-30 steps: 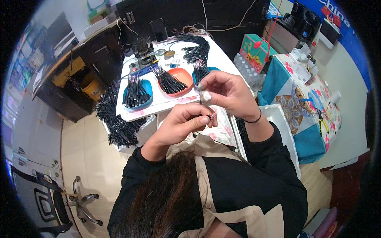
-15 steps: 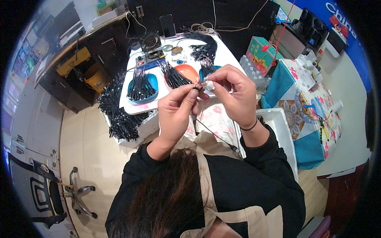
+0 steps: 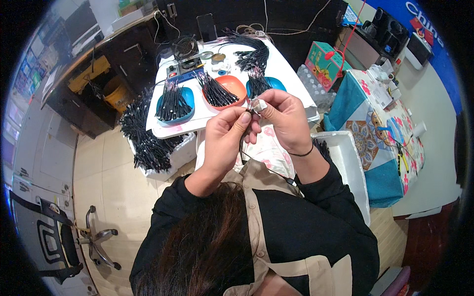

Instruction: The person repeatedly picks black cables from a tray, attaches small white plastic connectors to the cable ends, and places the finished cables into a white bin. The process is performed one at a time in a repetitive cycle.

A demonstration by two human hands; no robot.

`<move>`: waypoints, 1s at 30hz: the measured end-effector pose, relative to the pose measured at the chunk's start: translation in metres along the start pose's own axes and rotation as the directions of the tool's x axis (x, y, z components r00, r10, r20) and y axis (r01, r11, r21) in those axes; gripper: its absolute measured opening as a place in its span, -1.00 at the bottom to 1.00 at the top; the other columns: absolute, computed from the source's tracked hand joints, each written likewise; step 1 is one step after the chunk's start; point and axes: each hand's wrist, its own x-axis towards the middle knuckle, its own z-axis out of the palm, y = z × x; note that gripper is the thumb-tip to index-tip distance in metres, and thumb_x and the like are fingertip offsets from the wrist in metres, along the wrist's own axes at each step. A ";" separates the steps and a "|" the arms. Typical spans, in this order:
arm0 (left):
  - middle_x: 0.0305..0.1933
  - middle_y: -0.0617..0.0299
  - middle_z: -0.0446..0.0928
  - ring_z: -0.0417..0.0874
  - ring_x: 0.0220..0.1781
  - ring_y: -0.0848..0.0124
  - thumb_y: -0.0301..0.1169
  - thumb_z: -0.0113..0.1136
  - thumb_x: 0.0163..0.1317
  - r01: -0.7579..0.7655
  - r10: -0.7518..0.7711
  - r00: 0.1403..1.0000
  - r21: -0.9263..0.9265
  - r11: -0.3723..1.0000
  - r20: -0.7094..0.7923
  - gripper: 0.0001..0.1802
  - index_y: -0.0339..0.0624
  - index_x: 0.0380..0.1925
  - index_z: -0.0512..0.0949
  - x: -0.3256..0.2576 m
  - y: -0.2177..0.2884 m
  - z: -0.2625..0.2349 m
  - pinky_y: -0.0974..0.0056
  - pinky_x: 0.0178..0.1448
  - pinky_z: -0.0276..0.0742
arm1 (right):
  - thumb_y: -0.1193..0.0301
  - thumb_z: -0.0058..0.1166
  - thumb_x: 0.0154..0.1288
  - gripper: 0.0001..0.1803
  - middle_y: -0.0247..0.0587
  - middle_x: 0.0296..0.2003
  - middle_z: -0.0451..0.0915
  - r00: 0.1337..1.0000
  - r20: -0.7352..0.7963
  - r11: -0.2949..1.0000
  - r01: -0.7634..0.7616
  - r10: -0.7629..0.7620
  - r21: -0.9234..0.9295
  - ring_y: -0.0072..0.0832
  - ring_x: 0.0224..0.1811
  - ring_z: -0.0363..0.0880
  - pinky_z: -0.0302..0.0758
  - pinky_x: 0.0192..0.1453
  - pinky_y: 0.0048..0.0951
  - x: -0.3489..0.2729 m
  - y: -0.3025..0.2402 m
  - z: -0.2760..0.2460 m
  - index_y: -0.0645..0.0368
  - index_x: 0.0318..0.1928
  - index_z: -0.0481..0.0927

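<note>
One thin black cable (image 3: 245, 148) with a small white connector (image 3: 256, 104) is pinched by the fingers of left hand (image 3: 228, 135) and right hand (image 3: 284, 118), above the near edge of the white surface (image 3: 296, 89). Blue dish (image 3: 174, 103) and orange dish (image 3: 223, 89) are already loaded with bundles; a large black pile (image 3: 143, 138) on the left seems left to do.

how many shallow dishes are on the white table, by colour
blue dishes: 2, the second partly behind the right hand
orange dish: 1
total: 3, each holding a bundle of black cables
</note>
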 end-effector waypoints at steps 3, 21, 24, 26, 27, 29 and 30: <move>-0.41 0.21 0.57 0.45 -0.50 0.62 -0.45 0.01 0.41 0.014 -0.014 1.000 -0.006 1.000 -0.002 -0.81 -0.39 -0.21 0.53 0.002 -0.003 -0.002 0.55 -0.44 0.32 | 0.50 0.13 0.32 -0.88 -0.26 -0.39 0.61 0.994 -0.057 0.964 0.081 -0.098 -0.252 -0.64 -0.39 0.58 0.53 -0.30 -0.64 -0.003 0.003 0.001 0.32 -0.22 0.55; -0.51 0.31 0.49 0.28 -0.58 0.67 -0.45 0.03 0.39 0.115 -0.116 0.993 -0.071 0.991 -0.006 -0.82 -0.36 -0.27 0.55 0.005 -0.011 -0.008 0.57 -0.51 0.16 | 0.43 0.13 0.33 -0.82 -0.22 -0.32 0.63 0.987 -0.004 0.903 -0.144 0.160 0.405 -0.53 -0.30 0.62 0.56 -0.15 -0.52 -0.003 0.034 -0.015 0.29 -0.16 0.53; -0.53 0.33 0.47 0.24 -0.59 0.67 -0.45 0.03 0.39 0.148 -0.149 0.989 -0.123 0.981 0.001 -0.82 -0.36 -0.29 0.55 0.005 -0.009 -0.010 0.57 -0.52 0.11 | 0.45 0.13 0.32 -0.82 -0.23 -0.27 0.63 0.986 0.055 0.860 -0.163 0.156 0.484 -0.56 -0.27 0.62 0.57 -0.13 -0.53 -0.003 0.039 -0.015 0.27 -0.13 0.54; -0.54 0.34 0.46 0.23 -0.60 0.68 -0.44 0.03 0.39 0.153 -0.154 0.988 -0.144 0.978 0.006 -0.82 -0.35 -0.29 0.55 0.004 -0.009 -0.010 0.57 -0.52 0.10 | 0.48 0.11 0.34 -0.85 -0.24 -0.26 0.64 0.988 0.080 0.844 -0.156 0.133 0.513 -0.56 -0.27 0.61 0.56 -0.10 -0.55 -0.004 0.041 -0.013 0.27 -0.14 0.55; -0.54 0.34 0.45 0.23 -0.60 0.68 -0.44 0.04 0.39 0.152 -0.152 0.988 -0.154 0.976 0.012 -0.82 -0.35 -0.29 0.55 0.004 -0.009 -0.010 0.57 -0.52 0.10 | 0.49 0.09 0.35 -0.87 -0.24 -0.26 0.64 0.990 0.092 0.840 -0.142 0.110 0.524 -0.56 -0.27 0.60 0.55 -0.08 -0.56 -0.004 0.041 -0.011 0.28 -0.14 0.55; -0.54 0.35 0.45 0.23 -0.60 0.68 -0.43 0.04 0.39 0.147 -0.146 0.989 -0.177 0.973 0.021 -0.82 -0.35 -0.30 0.55 0.004 -0.008 -0.010 0.57 -0.52 0.11 | 0.49 0.09 0.35 -0.87 -0.25 -0.27 0.63 0.992 0.045 0.838 -0.126 0.120 0.531 -0.57 -0.29 0.60 0.55 -0.10 -0.57 -0.006 0.041 -0.007 0.28 -0.15 0.55; -0.53 0.35 0.45 0.23 -0.59 0.68 -0.43 0.05 0.39 0.146 -0.143 0.989 -0.167 0.975 0.031 -0.82 -0.35 -0.29 0.55 0.004 -0.008 -0.011 0.57 -0.51 0.11 | 0.49 0.09 0.35 -0.87 -0.25 -0.27 0.63 0.992 0.022 0.838 -0.114 0.121 0.533 -0.58 -0.29 0.60 0.54 -0.11 -0.58 -0.007 0.040 -0.005 0.28 -0.15 0.55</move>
